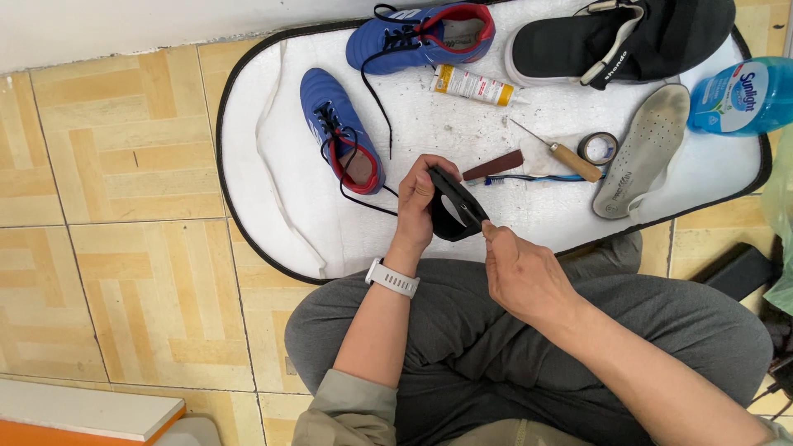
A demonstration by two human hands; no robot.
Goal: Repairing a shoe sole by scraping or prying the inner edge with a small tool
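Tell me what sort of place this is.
Probably a makeshift shoe-repair spot on a tiled floor at home: a white work mat holds blue football boots, a glue tube, an awl and a loose insole.

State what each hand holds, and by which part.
Left hand grips the black strap piece around its upper end; right hand pinches its lower tip with the fingertips.

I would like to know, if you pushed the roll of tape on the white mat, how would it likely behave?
The roll of tape lies flat on the white mat, so it would probably slide rather than roll. It looks small and hollow, so likely light. It touches the wooden-handled awl, which may shift too.
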